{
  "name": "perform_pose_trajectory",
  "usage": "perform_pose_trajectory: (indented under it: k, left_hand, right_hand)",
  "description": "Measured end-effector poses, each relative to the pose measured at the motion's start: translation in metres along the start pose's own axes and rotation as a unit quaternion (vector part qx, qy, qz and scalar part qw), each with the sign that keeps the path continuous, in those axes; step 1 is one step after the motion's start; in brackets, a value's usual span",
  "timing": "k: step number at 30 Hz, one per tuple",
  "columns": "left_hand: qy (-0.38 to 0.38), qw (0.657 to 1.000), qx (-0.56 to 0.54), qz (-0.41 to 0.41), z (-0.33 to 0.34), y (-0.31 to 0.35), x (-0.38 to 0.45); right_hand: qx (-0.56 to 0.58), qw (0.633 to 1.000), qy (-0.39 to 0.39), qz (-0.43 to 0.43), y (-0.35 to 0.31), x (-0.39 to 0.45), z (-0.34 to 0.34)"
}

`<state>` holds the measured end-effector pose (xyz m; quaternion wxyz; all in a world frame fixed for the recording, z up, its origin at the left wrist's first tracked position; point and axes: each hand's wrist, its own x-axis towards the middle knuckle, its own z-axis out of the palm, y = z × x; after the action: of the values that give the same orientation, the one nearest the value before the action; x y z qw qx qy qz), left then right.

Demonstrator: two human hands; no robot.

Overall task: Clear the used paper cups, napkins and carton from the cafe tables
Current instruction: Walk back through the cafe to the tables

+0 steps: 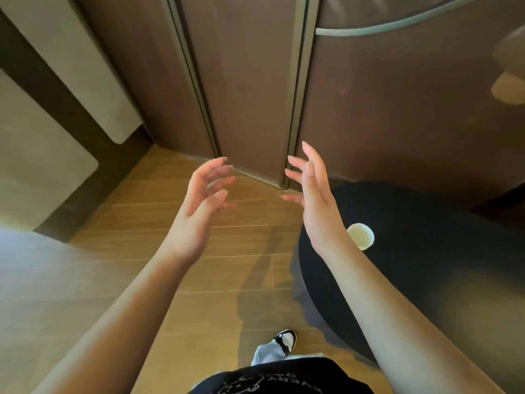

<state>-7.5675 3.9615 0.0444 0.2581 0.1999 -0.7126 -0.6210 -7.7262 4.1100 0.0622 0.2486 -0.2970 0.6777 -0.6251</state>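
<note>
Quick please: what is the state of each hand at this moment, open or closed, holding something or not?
Left hand: open, fingers loosely spread, holding nothing.
Right hand: open, fingers relaxed, holding nothing.

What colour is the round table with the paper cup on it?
Black, seen in the head view: the round table under the paper cup.

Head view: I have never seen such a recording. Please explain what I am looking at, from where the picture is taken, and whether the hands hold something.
The picture comes from a camera worn on a person's head, looking forward and down. The two bare arms belong to that person. The left hand and the right hand are raised in front, fingers loosely spread, and hold nothing. Below the right wrist, a paper cup stands on a round black table. Under it is a wooden floor, and ahead are brown panels. At the bottom you see the person's shoe.
</note>
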Motion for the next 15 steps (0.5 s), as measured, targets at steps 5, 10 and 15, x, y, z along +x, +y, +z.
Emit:
perform_pose_trajectory:
  k: [5, 10, 15]
  left_hand:
    - [0.068, 0.997, -0.017, -0.012, -0.047, -0.004, -0.073]
    - [0.150, 0.988, -0.017, -0.019, -0.087, 0.005, -0.154]
    - [0.240, 0.970, -0.016, -0.027, -0.127, 0.020, -0.243]
  right_hand:
    - [-0.025, 0.997, -0.078, -0.005, 0.002, -0.040, 0.062]
    - [-0.044, 0.985, -0.168, -0.023, -0.006, -0.090, 0.121]
    - [-0.031, 0.966, -0.254, -0.035, -0.026, -0.132, 0.191]
